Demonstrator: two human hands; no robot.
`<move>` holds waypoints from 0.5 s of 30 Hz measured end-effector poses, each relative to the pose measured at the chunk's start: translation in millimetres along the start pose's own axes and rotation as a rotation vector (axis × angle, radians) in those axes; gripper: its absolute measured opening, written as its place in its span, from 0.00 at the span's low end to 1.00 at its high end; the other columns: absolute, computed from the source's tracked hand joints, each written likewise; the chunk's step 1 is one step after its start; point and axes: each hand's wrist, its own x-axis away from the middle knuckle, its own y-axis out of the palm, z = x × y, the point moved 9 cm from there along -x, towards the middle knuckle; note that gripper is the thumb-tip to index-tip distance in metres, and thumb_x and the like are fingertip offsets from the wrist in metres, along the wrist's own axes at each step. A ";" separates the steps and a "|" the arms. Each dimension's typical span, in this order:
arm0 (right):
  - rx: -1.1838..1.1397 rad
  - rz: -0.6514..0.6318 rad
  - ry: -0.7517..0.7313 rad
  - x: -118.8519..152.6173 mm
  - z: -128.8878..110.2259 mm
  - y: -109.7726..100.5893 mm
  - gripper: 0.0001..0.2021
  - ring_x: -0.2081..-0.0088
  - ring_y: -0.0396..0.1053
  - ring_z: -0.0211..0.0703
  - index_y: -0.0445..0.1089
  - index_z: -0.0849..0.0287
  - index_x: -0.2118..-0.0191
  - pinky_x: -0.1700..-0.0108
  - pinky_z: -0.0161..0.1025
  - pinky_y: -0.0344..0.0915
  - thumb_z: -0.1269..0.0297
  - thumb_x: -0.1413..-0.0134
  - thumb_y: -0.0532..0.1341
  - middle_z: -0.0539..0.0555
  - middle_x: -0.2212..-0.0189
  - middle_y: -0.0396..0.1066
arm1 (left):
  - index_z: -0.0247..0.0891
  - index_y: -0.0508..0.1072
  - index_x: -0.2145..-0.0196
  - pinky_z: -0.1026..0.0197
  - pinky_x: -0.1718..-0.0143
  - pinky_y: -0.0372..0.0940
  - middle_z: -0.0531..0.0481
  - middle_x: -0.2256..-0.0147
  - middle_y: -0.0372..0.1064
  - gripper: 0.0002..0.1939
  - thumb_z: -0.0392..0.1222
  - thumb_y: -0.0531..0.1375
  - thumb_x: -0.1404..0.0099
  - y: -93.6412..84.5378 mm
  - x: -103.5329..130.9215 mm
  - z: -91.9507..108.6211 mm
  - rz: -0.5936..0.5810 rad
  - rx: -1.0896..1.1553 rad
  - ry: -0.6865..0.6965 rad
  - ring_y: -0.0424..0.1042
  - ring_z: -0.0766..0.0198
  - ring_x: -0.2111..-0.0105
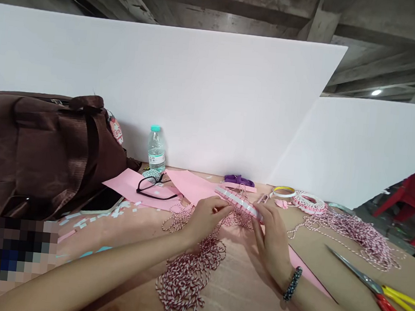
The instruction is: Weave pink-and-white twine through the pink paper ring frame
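Note:
A narrow pink and white strip (238, 200), with cord crossing it, is raised over the table between my hands. My right hand (272, 235) grips its right end, fingers behind and thumb in front. My left hand (206, 219) is closed in a pinch at the strip's lower left side; what lies between its fingertips is too small to make out. Red-and-white twisted cord (185, 283) lies in a loose heap below my left hand and continues up behind the strip.
Scissors (374, 286) lie at the right, near a second cord pile (361, 234), a wrapped ring (309, 203) and a tape roll (283, 191). Black glasses (157, 196) rest on pink paper (190, 185). A bottle (156, 150) and brown bag (46, 154) stand left.

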 end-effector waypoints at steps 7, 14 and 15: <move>-0.015 0.009 0.054 -1.6 5.9 0.7 0.14 0.55 0.64 0.51 0.60 0.54 0.47 0.56 0.51 0.64 0.67 0.38 0.52 0.58 0.55 0.66 | 0.44 0.71 0.67 0.50 0.47 0.57 0.47 0.56 0.73 0.05 0.34 0.58 0.38 -33.9 63.1 52.3 0.035 -0.304 0.938 0.65 0.57 0.49; -0.017 0.016 0.052 -0.3 5.3 -2.1 0.14 0.54 0.64 0.51 0.60 0.54 0.47 0.54 0.51 0.64 0.66 0.37 0.51 0.59 0.54 0.66 | 0.39 0.59 0.75 0.64 0.75 0.56 0.54 0.80 0.59 0.15 0.46 0.46 0.31 -23.2 43.5 -2.2 -0.123 -0.094 0.320 0.60 0.67 0.78; -0.014 0.013 0.048 -0.2 4.4 -2.4 0.14 0.53 0.64 0.51 0.60 0.54 0.47 0.54 0.52 0.64 0.66 0.37 0.52 0.59 0.54 0.66 | 0.39 0.60 0.72 0.65 0.77 0.54 0.57 0.81 0.57 0.14 0.48 0.48 0.31 -24.2 38.8 -17.1 -0.095 -0.074 0.145 0.58 0.67 0.80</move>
